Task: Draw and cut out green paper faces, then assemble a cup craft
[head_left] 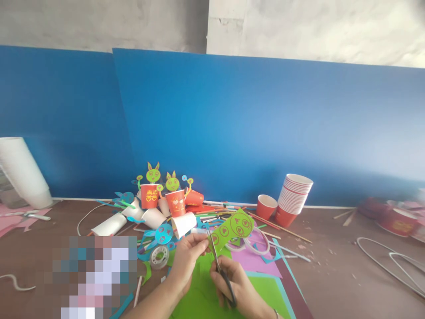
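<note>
My right hand (230,283) is closed round the dark handles of a pair of scissors (216,261), whose blades point up and away from me. A strip of green paper (227,232) with a drawn face and several circles on it lies along the blades, its left end at my left hand (190,254). That hand pinches the strip's end between thumb and fingers. Below both hands lie sheets of green paper (265,294), with a purple sheet (239,261) beside them. A roll of clear tape (159,257) stands just left of my left hand.
Red cups with green rabbit faces (150,195) stand behind a heap of white cups (111,223), sticks and blue cutouts. A stack of paper cups (294,199) stands right of centre. A white cable (381,261) lies at the right. A blue panel (232,128) closes off the back.
</note>
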The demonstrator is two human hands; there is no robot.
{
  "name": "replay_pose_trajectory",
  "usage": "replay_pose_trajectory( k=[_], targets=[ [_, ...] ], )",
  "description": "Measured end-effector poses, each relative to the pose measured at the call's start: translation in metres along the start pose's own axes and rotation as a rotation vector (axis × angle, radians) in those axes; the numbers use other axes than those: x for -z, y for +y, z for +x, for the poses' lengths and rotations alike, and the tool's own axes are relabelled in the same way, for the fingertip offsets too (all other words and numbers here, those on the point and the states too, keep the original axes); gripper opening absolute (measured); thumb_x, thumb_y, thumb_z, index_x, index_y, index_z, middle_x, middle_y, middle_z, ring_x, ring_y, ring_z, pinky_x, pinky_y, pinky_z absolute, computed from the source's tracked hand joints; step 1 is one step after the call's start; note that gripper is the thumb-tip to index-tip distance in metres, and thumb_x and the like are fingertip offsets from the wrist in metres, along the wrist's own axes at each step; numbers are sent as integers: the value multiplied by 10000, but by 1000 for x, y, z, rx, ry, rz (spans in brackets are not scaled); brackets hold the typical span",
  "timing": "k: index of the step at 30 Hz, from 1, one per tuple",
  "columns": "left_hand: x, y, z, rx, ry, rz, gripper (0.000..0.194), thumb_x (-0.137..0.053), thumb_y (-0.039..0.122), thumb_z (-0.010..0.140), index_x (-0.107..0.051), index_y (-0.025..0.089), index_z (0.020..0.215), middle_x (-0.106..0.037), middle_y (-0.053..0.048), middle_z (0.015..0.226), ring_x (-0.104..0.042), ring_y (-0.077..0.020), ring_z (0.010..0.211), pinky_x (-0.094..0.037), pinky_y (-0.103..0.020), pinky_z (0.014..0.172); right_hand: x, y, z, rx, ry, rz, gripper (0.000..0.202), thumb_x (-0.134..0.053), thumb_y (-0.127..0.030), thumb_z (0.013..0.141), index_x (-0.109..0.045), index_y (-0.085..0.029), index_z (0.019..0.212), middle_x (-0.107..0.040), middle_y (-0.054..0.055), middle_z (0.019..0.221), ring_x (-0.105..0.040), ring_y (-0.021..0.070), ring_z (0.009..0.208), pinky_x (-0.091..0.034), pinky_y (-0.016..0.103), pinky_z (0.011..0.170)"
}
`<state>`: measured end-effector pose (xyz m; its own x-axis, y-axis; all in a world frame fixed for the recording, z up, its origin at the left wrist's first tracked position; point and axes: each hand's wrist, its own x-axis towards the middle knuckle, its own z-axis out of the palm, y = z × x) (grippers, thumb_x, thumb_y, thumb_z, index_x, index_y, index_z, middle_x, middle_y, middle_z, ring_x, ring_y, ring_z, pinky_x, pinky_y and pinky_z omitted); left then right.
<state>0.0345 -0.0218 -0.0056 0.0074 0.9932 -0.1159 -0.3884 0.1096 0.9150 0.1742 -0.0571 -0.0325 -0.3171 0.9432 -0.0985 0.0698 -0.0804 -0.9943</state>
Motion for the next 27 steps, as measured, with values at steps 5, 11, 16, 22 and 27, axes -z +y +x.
replay_pose_trajectory(
  k=[5, 11, 16, 22, 27],
  targets=[
    [0, 0, 1, -3, -16, 14, 210, -766, 261, 557, -715, 143, 723, -694, -29, 645, -590, -146, 609, -403, -251, 603, 1, 1, 0, -7, 15, -21, 366, -600, -520, 739, -474, -176, 752, -454, -94, 414, -424, 55, 284, -268, 137, 271],
    [0, 3, 0, 1, -19, 17, 216, -769, 275, 545, -706, 145, 706, -687, -26, 634, -590, -148, 595, -410, -260, 612, 1, -2, 0, -20, 33, -58, 324, -604, -475, 746, -476, -177, 738, -436, -101, 425, -403, 44, 286, -262, 132, 269],
    [-2, 7, -3, -8, -19, 4, 256, -762, 257, 557, -635, 165, 758, -649, 11, 617, -591, -137, 582, -400, -246, 593, 3, 0, 1, -7, 20, -52, 338, -613, -489, 738, -480, -178, 736, -411, -105, 410, -397, 46, 287, -240, 132, 268],
    [-2, 10, -2, 0, -64, 0, 356, -762, 269, 557, -550, 176, 826, -628, 32, 576, -579, -133, 567, -384, -238, 579, 4, -2, 0, -5, 10, -22, 358, -634, -501, 718, -489, -175, 743, -419, -104, 405, -397, 46, 290, -245, 131, 275],
    [0, 10, -1, -13, -74, 26, 361, -762, 278, 572, -534, 185, 836, -618, 42, 584, -581, -137, 573, -384, -242, 589, 3, -5, 0, -10, 16, -45, 350, -636, -494, 718, -488, -177, 705, -406, -104, 407, -389, 43, 286, -245, 131, 273]
  ],
)
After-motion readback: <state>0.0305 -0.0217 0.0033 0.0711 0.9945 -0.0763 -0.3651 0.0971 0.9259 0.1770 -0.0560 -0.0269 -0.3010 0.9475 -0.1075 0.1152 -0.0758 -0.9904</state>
